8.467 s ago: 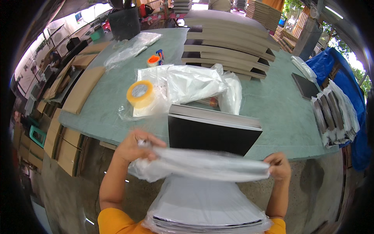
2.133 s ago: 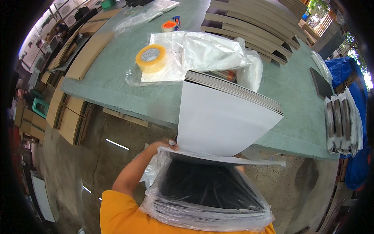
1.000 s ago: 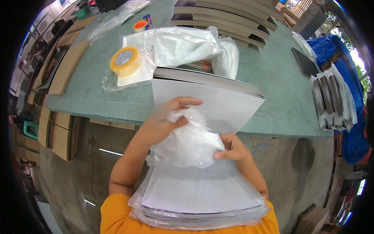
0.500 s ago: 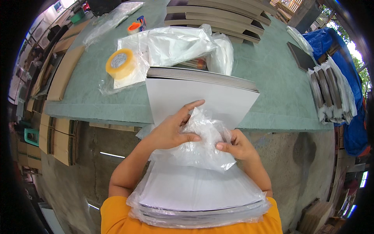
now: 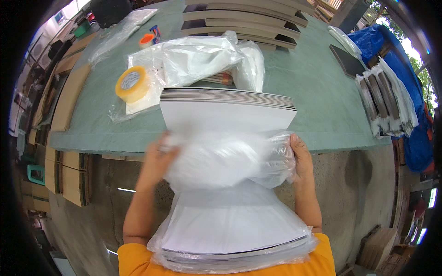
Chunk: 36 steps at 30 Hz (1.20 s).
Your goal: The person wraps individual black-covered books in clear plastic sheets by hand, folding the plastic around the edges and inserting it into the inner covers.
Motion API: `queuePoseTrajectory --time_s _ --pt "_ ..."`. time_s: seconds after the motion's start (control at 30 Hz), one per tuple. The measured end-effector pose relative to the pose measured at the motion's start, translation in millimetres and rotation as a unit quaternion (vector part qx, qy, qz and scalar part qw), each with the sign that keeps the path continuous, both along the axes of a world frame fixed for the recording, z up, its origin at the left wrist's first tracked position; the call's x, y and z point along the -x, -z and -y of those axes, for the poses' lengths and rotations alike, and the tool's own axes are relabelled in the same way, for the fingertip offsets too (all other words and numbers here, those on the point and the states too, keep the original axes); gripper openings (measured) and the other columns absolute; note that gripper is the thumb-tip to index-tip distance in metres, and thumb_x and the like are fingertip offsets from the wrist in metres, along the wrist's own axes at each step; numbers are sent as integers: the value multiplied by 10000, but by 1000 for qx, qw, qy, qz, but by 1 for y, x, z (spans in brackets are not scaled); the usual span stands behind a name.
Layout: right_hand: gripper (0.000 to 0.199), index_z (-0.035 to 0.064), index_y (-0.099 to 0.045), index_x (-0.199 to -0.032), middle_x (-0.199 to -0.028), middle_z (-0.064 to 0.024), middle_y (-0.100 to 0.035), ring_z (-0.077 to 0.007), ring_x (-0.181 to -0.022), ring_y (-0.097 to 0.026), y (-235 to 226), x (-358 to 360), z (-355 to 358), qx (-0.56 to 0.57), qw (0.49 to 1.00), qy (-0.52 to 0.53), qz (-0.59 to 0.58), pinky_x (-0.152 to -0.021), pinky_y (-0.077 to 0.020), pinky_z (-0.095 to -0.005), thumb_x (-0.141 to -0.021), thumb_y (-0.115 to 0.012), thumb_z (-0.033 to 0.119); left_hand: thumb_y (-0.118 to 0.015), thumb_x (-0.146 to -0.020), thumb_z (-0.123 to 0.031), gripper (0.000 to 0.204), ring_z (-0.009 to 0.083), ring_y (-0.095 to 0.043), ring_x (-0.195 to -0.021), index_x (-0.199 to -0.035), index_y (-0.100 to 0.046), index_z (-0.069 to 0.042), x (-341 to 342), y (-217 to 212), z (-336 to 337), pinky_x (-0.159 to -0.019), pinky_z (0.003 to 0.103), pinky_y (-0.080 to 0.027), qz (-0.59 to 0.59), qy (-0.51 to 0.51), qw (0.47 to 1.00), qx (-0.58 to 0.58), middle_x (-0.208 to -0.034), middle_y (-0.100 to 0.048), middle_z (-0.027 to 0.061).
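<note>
Clear plastic bag (image 5: pixel 225 158) bunched halfway over white sheet stack (image 5: pixel 230 124), far end resting on table edge

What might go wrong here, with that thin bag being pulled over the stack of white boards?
The clear plastic bag looks thin and is stretched between the left hand and right hand; the sharp corners of the board stack could tear it. The stack leans off the green table edge toward the person, so it might slip or fan out. Bunched film could also snag partway.

Plastic packaging, in your hands and on the table

You hold a clear bag (image 5: pixel 230 158) over white sheets (image 5: pixel 228 117); crumpled clear bags (image 5: pixel 193 57) lie beyond them.
</note>
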State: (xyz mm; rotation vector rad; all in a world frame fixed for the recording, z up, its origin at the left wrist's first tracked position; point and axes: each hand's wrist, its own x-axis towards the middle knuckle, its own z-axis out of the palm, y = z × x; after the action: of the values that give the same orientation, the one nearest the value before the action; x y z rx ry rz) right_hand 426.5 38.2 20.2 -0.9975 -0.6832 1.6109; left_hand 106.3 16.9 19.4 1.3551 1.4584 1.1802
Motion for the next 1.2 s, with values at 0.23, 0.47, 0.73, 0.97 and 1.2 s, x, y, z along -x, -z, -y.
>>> queuePoseTrajectory --time_s 0.23,0.47,0.73,0.97,1.2 --pt "181 17 -593 -802 -698 -28 -590 -89 -606 -546 -27 24 17 -36 981 -186 37 -529 -440 -219 -760 -637 188 -553 -676 -58 234 134 -526 -633 -895 -505 6 -14 -43 -4 -533 226 -408 235 194 948 -90 -748 -552 61" --pt "246 13 -597 -787 -684 -22 -585 -81 -586 -528 -24 36 15 -117 972 -206 -7 -522 -424 -208 -777 -625 257 -660 -707 -125 144 99 -482 -594 -706 -562 -19 -95 -64 -7 -554 243 -376 23 346 938 -18 -658 -540 42" --pt "258 26 -567 -716 -634 -2 -552 -62 -569 -498 -25 6 22 -126 973 -130 143 -494 -397 -213 -789 -611 270 -642 -709 -115 169 194 -573 -684 -794 -549 -3 19 -48 -12 -649 289 -446 -214 -112 970 -26 -708 -579 112" --pt "226 17 -536 -709 -627 -11 -538 -59 -565 -471 -50 53 16 -155 974 -130 98 -497 -379 -220 -814 -580 212 -664 -704 -148 177 177 -560 -606 -734 -549 -18 -87 -74 -2 -551 284 -431 -88 282 951 -91 -672 -578 95" --pt "169 13 -552 -744 -670 -22 -512 -114 -602 -470 -33 1 19 -136 983 -114 53 -563 -384 -220 -805 -584 166 -672 -689 -174 209 204 -562 -648 -763 -557 -15 15 -59 -20 -562 310 -442 -247 -60 961 -108 -739 -588 126"
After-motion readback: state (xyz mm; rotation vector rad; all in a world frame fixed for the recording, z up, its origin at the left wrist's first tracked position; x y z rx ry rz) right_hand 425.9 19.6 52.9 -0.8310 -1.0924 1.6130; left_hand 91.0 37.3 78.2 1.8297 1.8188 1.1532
